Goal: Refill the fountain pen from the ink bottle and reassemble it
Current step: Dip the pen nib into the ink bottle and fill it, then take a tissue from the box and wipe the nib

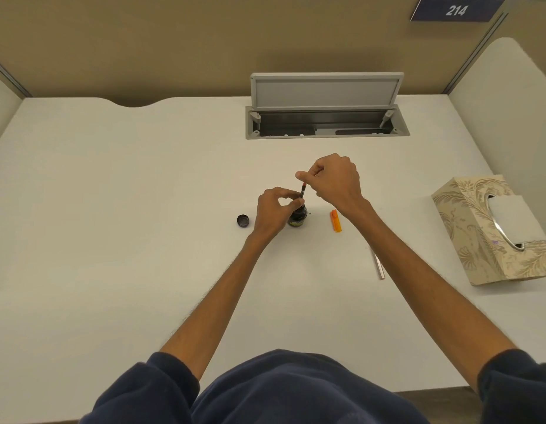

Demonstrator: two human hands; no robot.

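A person in dark blue fleece sleeves works at a smooth, matte white tabletop bounded by tan fabric partitions. Left of the middle of the tabletop lies a small round bottle cap, dark and glossy, open side up. Just beside it the left hand curls thumb and fingers round the neck of a squat, dark glass ink bottle, which stands upright at the middle of the tabletop (a yellowish band of label runs round its base, too small to read). From the bottle's mouth rises the slim, dark body of the fountain pen, tilted slightly right; whether the left fingers also touch it cannot be told. The right hand pinches the pen's upper end between thumb and forefinger, the other fingers folded into the palm.

Toward the far edge, a grey metal cable hatch is set into the tabletop, its ribbed lid standing open. Right of the bottle lies a short orange plastic pen part, and nearer the front edge a thin, clear, pinkish tube. High on the partition, a dark blue sign reads "214" in white numerals. At the right edge sits a tissue box, covered in cream and gold leaf-patterned fabric, with a white tissue showing through a metal-rimmed oval slot.
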